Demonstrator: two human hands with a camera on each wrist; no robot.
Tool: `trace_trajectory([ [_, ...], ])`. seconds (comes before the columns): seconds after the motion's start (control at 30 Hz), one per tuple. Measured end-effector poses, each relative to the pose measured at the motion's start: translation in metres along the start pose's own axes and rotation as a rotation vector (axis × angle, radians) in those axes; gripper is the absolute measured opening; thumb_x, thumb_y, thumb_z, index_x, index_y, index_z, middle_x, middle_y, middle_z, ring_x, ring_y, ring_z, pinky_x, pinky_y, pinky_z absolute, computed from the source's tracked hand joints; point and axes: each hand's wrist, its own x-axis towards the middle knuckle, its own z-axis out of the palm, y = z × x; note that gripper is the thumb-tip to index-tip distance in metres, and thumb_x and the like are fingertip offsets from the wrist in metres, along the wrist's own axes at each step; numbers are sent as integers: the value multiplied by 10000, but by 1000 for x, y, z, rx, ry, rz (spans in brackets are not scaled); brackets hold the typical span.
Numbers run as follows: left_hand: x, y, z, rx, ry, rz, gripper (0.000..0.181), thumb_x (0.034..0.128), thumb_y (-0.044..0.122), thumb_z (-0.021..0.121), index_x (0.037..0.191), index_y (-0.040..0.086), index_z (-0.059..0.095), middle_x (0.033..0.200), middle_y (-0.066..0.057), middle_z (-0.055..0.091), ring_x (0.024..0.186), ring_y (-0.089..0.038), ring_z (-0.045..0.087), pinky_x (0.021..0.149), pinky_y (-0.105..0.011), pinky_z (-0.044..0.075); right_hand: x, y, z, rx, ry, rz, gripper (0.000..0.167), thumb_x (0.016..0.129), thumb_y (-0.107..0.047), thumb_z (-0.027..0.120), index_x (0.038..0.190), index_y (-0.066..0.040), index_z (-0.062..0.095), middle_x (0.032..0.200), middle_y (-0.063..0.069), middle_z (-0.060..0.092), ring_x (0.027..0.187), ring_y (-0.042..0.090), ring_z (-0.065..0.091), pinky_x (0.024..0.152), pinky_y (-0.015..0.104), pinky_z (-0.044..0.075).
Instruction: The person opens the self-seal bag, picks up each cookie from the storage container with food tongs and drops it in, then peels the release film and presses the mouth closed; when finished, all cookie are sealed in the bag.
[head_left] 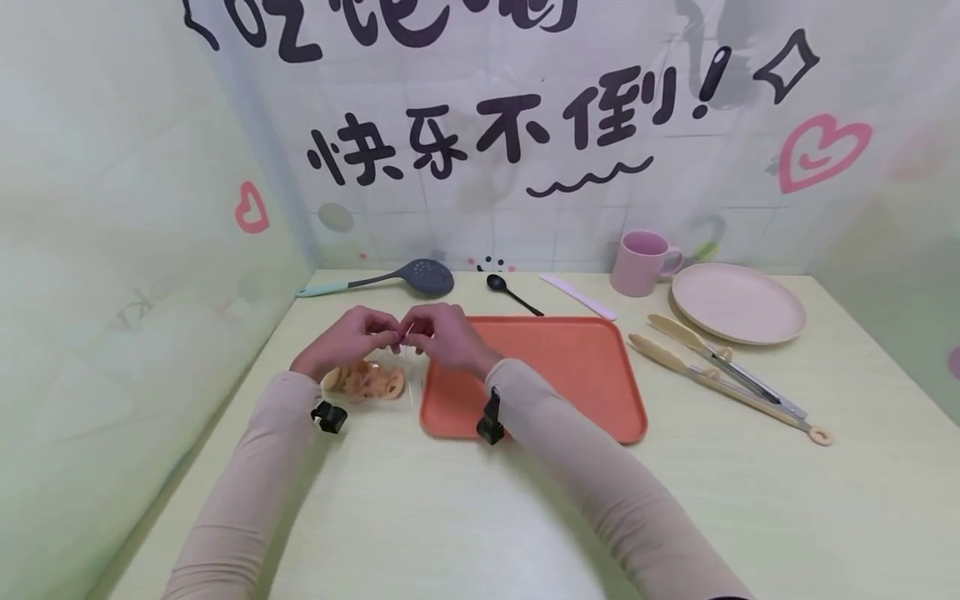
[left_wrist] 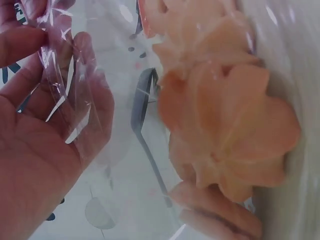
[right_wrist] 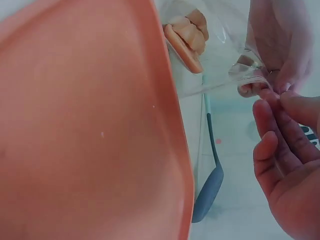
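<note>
On the pale surface (head_left: pixel 390 500) you had a flat orange-red rectangular tray (head_left: pixel 555 367); just left of it was the thin clear plastic bag (right_wrist: pixel 220 57), probably light, limp and slippery. Your left grip (head_left: pixel 352 335) and right grip (head_left: pixel 450 335) pinched its upper film, fingertips close together, the safest hold, since its beige flower-shaped cookies (left_wrist: pixel 227 125) seemed brittle.
</note>
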Motion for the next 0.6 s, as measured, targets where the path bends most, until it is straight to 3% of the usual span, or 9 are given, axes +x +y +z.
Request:
trace_trajectory([
  [0.17, -1, -2, -2, -18, -62, 16, 225, 1031, 130, 512, 1099, 16, 694, 946, -123, 728, 980, -230, 628, 998, -437, 529, 1, -2, -1, 23, -37, 9, 144, 961, -57, 662, 1077, -102, 733, 962, 157, 762, 834, 345, 725, 613, 200, 543],
  [0.4, 0, -6, -4, -97, -182, 61, 222, 1035, 106, 512, 1139, 8, 683, 1045, -82, 718, 1001, -150, 650, 1065, -489, 522, 0, -3, -4, -103, -14, -32, 187, 918, -61, 718, 1081, -130, 780, 918, 31, 785, 758, 105, 679, 640, 142, 510],
  [0.6, 3, -9, -5, -139, -263, 76, 230, 1040, 81, 480, 1147, -33, 649, 1013, -21, 687, 970, -150, 623, 1013, -360, 540, 0, -1, -3, -152, -26, -108, 137, 906, -92, 745, 1023, -139, 800, 957, -6, 796, 790, 53, 690, 693, 119, 529],
])
